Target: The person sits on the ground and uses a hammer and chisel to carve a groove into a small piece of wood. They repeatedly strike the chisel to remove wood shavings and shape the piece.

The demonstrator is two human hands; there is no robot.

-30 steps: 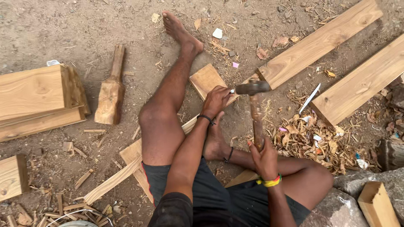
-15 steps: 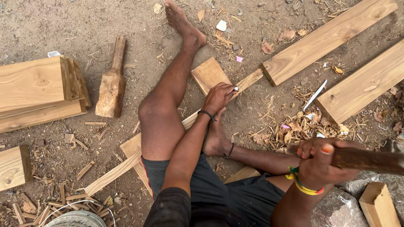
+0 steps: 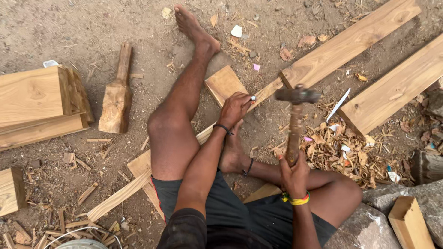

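Far left on the dirt ground lie stacked pale planks with smooth sawn faces, then a rough wooden mallet. The left hand is closed around a small metal chisel set on a thin wooden strip, just beside a square block. The right hand grips a hammer by its worn handle, dark head raised just right of the chisel; half a second ago it was swung back at the far right. Curled shavings lie beyond.

We find open dirt ground at upper left. Around our left hand a square wood block and long plank crowd close; shavings and our right hand's hammer fill the right.
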